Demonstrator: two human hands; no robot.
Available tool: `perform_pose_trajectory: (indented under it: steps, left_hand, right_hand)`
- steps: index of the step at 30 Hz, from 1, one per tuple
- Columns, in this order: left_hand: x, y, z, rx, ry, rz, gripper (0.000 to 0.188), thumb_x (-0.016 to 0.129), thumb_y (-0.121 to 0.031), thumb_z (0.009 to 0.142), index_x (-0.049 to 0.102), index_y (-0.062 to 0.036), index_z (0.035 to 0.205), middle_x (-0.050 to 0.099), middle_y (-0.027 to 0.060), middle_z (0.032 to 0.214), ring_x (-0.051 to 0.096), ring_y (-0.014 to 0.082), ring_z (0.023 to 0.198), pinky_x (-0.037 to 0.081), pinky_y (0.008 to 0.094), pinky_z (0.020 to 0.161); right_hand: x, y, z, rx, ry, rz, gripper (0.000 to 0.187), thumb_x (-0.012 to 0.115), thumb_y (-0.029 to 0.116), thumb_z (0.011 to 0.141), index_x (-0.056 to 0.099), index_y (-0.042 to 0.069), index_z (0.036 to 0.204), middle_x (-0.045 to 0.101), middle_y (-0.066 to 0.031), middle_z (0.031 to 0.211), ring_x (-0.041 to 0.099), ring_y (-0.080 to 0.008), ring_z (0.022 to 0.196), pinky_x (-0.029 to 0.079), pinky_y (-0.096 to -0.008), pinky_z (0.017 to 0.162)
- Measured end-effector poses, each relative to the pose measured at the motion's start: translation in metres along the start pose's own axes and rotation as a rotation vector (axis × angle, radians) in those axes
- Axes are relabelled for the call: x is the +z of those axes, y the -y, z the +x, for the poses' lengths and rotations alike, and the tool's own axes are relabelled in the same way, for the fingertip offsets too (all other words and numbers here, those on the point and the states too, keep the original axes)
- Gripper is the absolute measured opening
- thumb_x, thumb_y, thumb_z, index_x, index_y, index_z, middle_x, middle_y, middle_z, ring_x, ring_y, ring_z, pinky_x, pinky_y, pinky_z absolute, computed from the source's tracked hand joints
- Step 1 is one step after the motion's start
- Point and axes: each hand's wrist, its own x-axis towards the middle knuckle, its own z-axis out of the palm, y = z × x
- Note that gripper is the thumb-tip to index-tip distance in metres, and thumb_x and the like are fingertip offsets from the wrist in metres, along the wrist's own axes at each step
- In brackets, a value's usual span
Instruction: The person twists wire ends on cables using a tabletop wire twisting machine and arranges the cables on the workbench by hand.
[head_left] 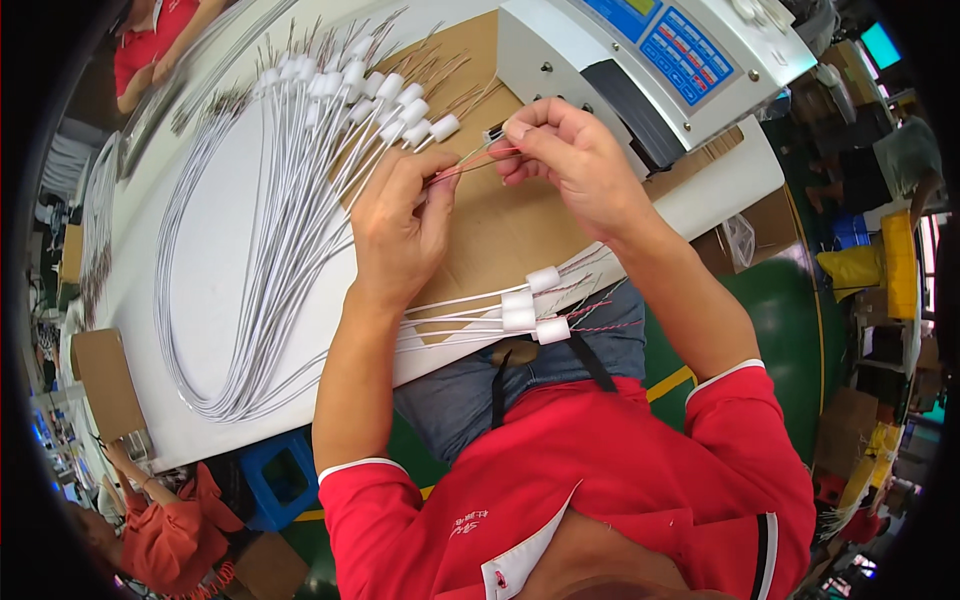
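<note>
Caller: Here are your thin wires [482, 160], red and pale, spanning your two hands just off the near left of the keypad machine [620, 100]!

Partner: And the grip?

Caller: Clenched on both sides! Your left hand [400, 220] pinches one stretch, thumb against curled fingers; your right hand [575, 155] grasps the other, closer to the machine.

Partner: What can't we see?

Caller: Your left fingers swallow the wires, so where they run beyond is anyone's call. That small dark-and-pale piece [493, 134] by your right fingertips? Too tiny to name. The machine itself is cut off at the top.

Partner: Which way do they point?

Caller: The long axis runs left to right with a gentle slant, the right-hand end aimed at the machine!

Partner: Nearer you than the machine, white sleeves [518, 318] lie on cables, twisted ends pointing right. Left of it, a big cable bundle [290, 220] loops over the tabletop [150, 380].
</note>
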Motion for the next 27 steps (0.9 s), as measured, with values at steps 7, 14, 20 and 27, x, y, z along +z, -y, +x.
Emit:
perform_pose_trajectory:
  steps: [7, 14, 20, 27]
  left_hand:
    - [0.011, 0.011, -0.006, -0.231, -0.049, -0.136, 0.007, 0.074, -0.004, 0.095, 0.073, 0.0014, 0.099, 0.067, 0.0024, 0.084, 0.056, 0.0071, 0.073, 0.046, 0.0229, 0.067]
    - [0.02, 0.02, -0.007, -0.279, -0.048, -0.145, 0.011, 0.076, -0.009, 0.095, 0.074, 0.0014, 0.098, 0.071, 0.0022, 0.084, 0.057, 0.0071, 0.073, 0.048, 0.024, 0.07]
    - [0.017, 0.019, -0.008, -0.323, -0.036, -0.165, 0.012, 0.077, -0.011, 0.096, 0.075, 0.001, 0.098, 0.071, 0.0001, 0.083, 0.055, 0.0047, 0.074, 0.047, 0.0224, 0.069]
    - [0.018, 0.015, -0.006, -0.363, -0.047, -0.173, 0.013, 0.077, -0.011, 0.096, 0.075, 0.0015, 0.099, 0.07, -0.0008, 0.083, 0.054, 0.0042, 0.074, 0.046, 0.0218, 0.069]
  right_hand:
    - [0.0, 0.052, -0.012, -0.67, -0.032, -1.347, 0.029, 0.07, 0.008, 0.086, 0.064, 0.001, 0.113, 0.072, -0.0154, 0.104, 0.066, -0.0325, 0.099, 0.053, -0.0421, 0.087]
    - [-0.026, 0.059, 0.043, -0.657, 0.385, -1.987, 0.008, 0.071, 0.012, 0.08, 0.075, 0.006, 0.085, 0.072, -0.0082, 0.082, 0.061, -0.0231, 0.104, 0.042, -0.0391, 0.098]
    - [-0.026, 0.052, 0.048, -0.79, 0.404, -1.967, 0.011, 0.068, 0.01, 0.08, 0.075, 0.008, 0.071, 0.069, -0.0056, 0.07, 0.061, -0.0228, 0.101, 0.041, -0.0394, 0.097]
    - [-0.028, 0.05, 0.047, -0.842, 0.369, -1.932, 0.012, 0.067, 0.009, 0.08, 0.076, 0.007, 0.071, 0.07, -0.0063, 0.07, 0.062, -0.0233, 0.1, 0.042, -0.0397, 0.095]
